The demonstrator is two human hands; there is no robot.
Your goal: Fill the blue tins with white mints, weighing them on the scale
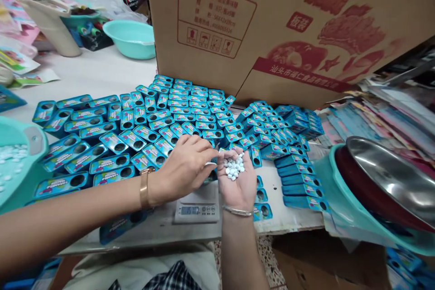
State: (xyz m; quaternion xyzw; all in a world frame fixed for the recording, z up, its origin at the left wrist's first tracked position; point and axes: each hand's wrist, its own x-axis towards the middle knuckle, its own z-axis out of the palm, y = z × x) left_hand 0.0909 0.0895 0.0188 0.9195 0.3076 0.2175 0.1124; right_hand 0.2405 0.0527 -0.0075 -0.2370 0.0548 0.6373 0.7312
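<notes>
My right hand (237, 180) lies palm up over a small digital scale (198, 207), cupping a heap of small white candies (234, 166). My left hand (185, 166) reaches across from the left with its fingertips pinched together at the edge of that heap; what they pinch is hidden. A gold bracelet sits on my left wrist, a thin silver one on my right. Several small blue tins (112, 142) with round holes in their lids cover the table around both hands.
A big cardboard box (288, 22) stands behind the tins. A teal basin with a steel bowl (384, 176) is at the right, a teal tub with white candies (13, 163) at the left, a teal bowl (131, 38) far back.
</notes>
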